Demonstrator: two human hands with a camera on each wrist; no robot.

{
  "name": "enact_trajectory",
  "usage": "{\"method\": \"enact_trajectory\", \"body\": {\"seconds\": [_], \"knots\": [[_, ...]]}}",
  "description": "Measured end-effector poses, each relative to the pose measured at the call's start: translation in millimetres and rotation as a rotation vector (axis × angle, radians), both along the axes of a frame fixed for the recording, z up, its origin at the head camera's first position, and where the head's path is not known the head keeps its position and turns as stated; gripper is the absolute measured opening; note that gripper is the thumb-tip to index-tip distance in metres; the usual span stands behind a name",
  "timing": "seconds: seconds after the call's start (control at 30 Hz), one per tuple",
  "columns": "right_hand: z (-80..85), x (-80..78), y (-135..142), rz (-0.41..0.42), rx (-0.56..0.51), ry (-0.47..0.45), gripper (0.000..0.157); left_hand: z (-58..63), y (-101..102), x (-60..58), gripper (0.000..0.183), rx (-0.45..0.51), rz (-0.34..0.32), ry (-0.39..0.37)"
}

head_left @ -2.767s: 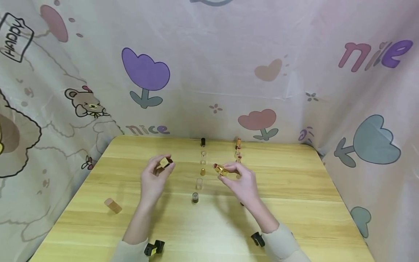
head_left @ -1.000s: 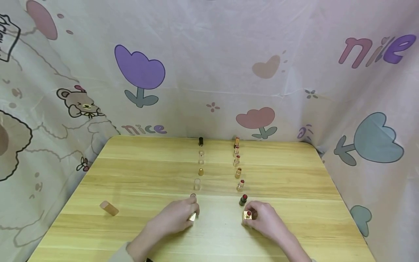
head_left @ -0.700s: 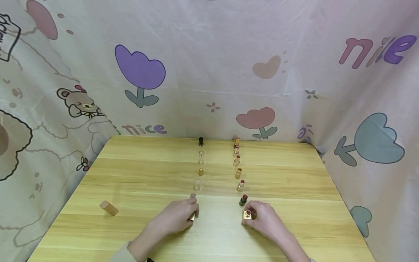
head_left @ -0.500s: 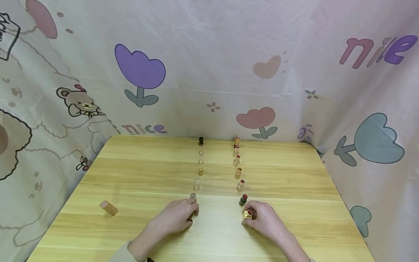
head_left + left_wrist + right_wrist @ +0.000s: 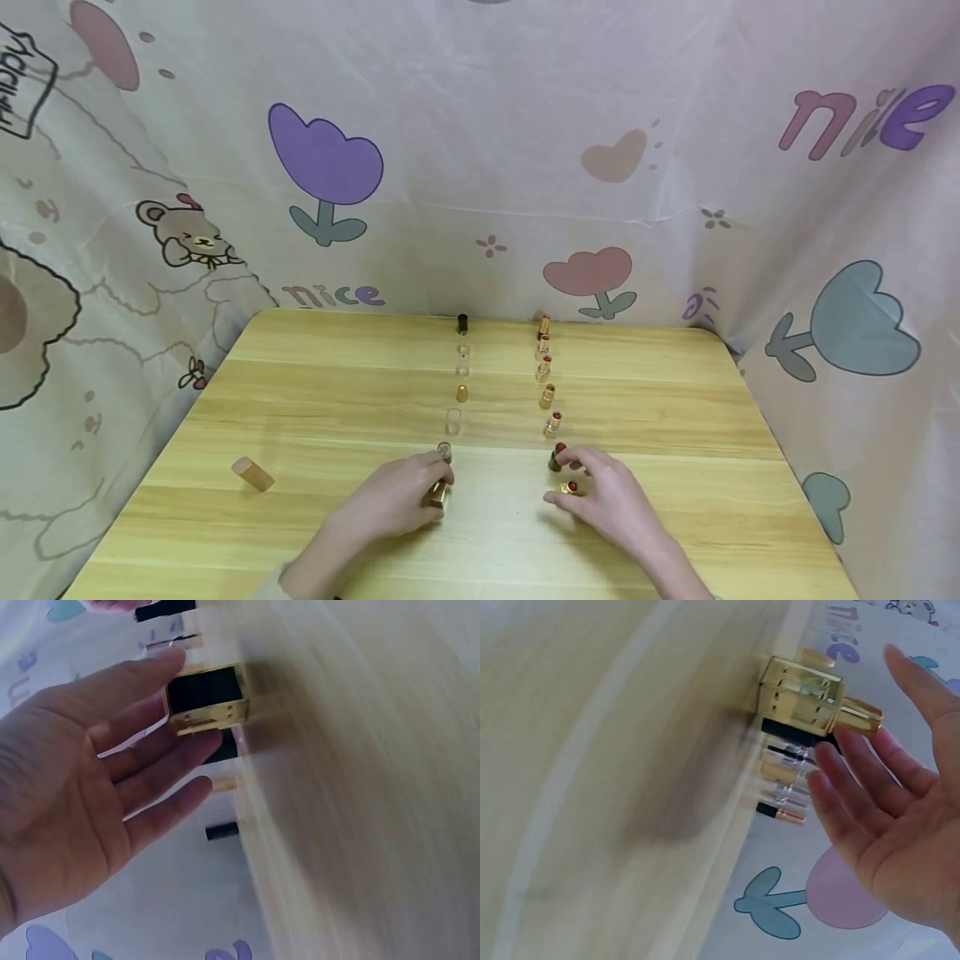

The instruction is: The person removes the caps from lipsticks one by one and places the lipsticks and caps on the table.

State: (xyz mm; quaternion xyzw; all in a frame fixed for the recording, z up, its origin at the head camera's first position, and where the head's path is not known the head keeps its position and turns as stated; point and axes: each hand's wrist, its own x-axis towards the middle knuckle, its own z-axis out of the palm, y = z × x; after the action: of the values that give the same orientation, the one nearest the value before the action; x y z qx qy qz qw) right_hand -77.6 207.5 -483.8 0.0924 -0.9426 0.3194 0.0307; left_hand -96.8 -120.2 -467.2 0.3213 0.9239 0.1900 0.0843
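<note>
In the head view my left hand is around a square gold cap, which stands on the table. The left wrist view shows the cap's dark face between spread thumb and fingers; whether they touch it is hard to tell. My right hand is spread around a gold lipstick with a red tip. In the right wrist view its square base stands on the table, the thumb well apart from it. Just beyond is a dark lipstick, close to the right fingers. A dark-clear cap stands beyond the left hand.
Several uncapped lipsticks, including a gold one, run in a row toward the back. Facing them is a row of caps: a clear one, a small gold one, a black one. A wooden block stands at left.
Both hands have come down from mid-air with the gold cap and lipstick, now on the table. Since half a second ago the right thumb and fingers have spread off the lipstick; the left fingers have loosened.
</note>
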Motion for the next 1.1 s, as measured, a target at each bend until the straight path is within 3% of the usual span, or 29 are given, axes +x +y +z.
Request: {"method": "enact_trajectory", "body": {"seconds": [0.2,0.37,0.57,0.8,0.87,0.97,1.03,1.1], "knots": [[5.6,0.3,-7,0.009,-0.083,0.139,0.048,6.0,-8,3.6,0.038,0.12,0.082,0.0],[13.6,-3.3,-16,-0.008,-0.16,0.212,0.045,10.8,-15,9.9,0.039,0.231,0.216,0.043],[26.1,-13.5,-35,-0.001,-0.287,0.261,0.039,12.2,-24,11.2,0.044,0.433,0.419,0.224],[38.7,-30.3,-68,0.057,-0.356,0.292,0.04,10.5,-48,0.7,0.042,0.862,0.685,0.411],[40.4,-34.8,-77,0.08,-0.361,0.285,0.04,11.0,-57,-0.8,0.041,0.926,0.785,0.466],[43.4,-40.7,-90,0.106,-0.365,0.256,0.042,12.3,-75,-0.2,0.041,0.894,0.982,0.502],[44.8,-44.4,-98,0.125,-0.359,0.232,0.043,13.0,-88,2.1,0.043,0.824,1.118,0.471],[46.2,-47.9,-105,0.143,-0.349,0.205,0.044,13.8,-101,6.1,0.048,0.738,1.222,0.389]]}}
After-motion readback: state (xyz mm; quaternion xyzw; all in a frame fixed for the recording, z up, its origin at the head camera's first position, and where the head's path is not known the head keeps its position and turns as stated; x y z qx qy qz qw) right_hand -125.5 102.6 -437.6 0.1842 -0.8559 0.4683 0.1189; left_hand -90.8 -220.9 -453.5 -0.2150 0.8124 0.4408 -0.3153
